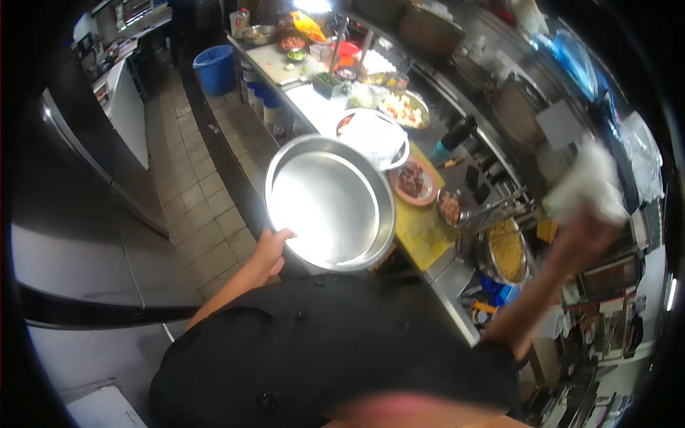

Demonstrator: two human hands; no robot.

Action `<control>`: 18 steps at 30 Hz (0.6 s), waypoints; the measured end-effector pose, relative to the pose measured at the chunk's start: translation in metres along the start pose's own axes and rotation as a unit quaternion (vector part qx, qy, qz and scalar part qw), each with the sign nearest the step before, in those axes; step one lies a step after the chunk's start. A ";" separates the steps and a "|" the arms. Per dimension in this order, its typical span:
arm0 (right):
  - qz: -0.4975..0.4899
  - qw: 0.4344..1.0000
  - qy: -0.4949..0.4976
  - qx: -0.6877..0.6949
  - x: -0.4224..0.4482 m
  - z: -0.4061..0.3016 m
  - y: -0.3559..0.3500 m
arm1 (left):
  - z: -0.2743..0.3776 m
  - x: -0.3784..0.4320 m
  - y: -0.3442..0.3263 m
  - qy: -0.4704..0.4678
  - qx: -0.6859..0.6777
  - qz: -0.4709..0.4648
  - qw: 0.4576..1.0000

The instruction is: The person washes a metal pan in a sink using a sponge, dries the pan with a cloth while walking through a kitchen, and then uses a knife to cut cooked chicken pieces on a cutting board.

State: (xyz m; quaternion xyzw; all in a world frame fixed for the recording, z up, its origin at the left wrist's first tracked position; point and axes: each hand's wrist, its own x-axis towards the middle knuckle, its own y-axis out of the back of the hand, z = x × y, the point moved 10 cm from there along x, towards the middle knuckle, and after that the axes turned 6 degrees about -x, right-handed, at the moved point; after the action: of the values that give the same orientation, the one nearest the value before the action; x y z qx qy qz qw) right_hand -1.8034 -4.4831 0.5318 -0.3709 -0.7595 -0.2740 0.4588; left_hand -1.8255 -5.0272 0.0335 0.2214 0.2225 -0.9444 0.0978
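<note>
My left hand (269, 254) grips the rim of a wide, round metal pan (326, 203), thumb over the edge. The pan is tilted toward me, and its bare inside reflects bright light. Far to the right, my right hand (591, 230) is raised and blurred by motion. It clutches a whitish cloth or paper towel (586, 182), too blurred to tell which. Just beyond the pan, a white cover (374, 136) lies over a bowl. A pink-rimmed plate of chopped meat (412, 182) rests on the yellow cutting board (425, 241).
A small bowl of meat (451, 208) and a large bowl of yellowish crumbs (505, 251) stand at the right. Further back are a tray of chopped vegetables (402, 109) and a white cutting board (278, 61). A blue bin (215, 70) stands on the tiled floor. Metal cabinet doors (80, 214) are at the left.
</note>
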 end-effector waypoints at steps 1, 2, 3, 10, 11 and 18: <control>-0.108 0.994 -0.016 0.012 -0.042 -0.004 -0.056 | -0.005 0.009 0.002 -0.006 -0.025 -0.012 1.000; -0.218 0.975 -0.032 0.012 -0.090 -0.007 -0.107 | -0.008 0.010 -0.004 0.000 -0.034 -0.024 0.999; -0.321 0.946 -0.049 0.013 -0.145 -0.008 -0.158 | -0.009 0.010 -0.005 0.002 -0.040 -0.030 0.999; -0.408 0.897 0.022 -0.171 -0.303 -0.008 -0.246 | 0.024 -0.040 -0.083 -0.034 -0.090 -0.176 0.980; -0.400 0.894 0.029 -0.200 -0.298 -0.011 -0.239 | 0.021 -0.041 -0.087 -0.026 -0.083 -0.184 0.979; -0.423 0.895 -0.062 -0.129 -0.314 -0.012 -0.201 | 0.019 -0.055 -0.105 -0.014 -0.071 -0.230 0.971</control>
State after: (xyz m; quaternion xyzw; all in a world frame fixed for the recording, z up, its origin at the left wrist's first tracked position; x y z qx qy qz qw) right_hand -1.8656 -4.7053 0.2389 -0.0867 -0.8298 -0.5140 0.1994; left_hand -1.8140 -4.9388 0.1136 0.1440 0.3328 -0.9262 -0.1035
